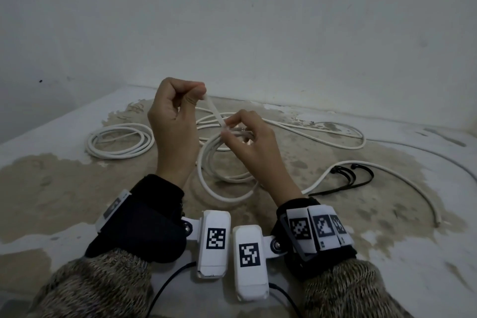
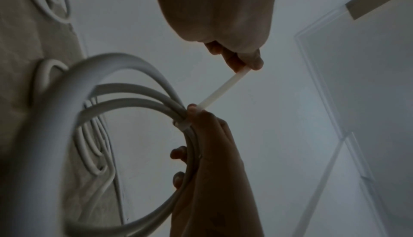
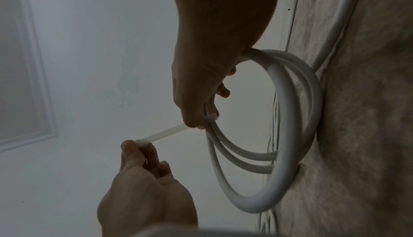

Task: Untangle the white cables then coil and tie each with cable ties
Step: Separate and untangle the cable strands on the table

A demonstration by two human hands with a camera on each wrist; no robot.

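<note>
My right hand (image 1: 233,128) grips a coil of white cable (image 1: 214,181) that stands tilted on the worn surface (image 1: 64,183). A white cable tie (image 1: 214,108) is looped round the coil's strands beside my right fingers. Its tail runs up and left to my left hand (image 1: 200,97), which pinches the end between thumb and forefinger. In the left wrist view the left hand (image 2: 245,62) holds the tie (image 2: 223,89) taut above the right hand (image 2: 212,134). In the right wrist view the right hand (image 3: 201,99) holds the coil (image 3: 288,134) and the tie (image 3: 165,133).
A second coil of white cable (image 1: 118,142) lies at the left. Loose white cable (image 1: 335,134) loops across the back and right. Black cable ties (image 1: 348,175) lie at the right beside a cable. A grey wall (image 1: 232,20) rises behind.
</note>
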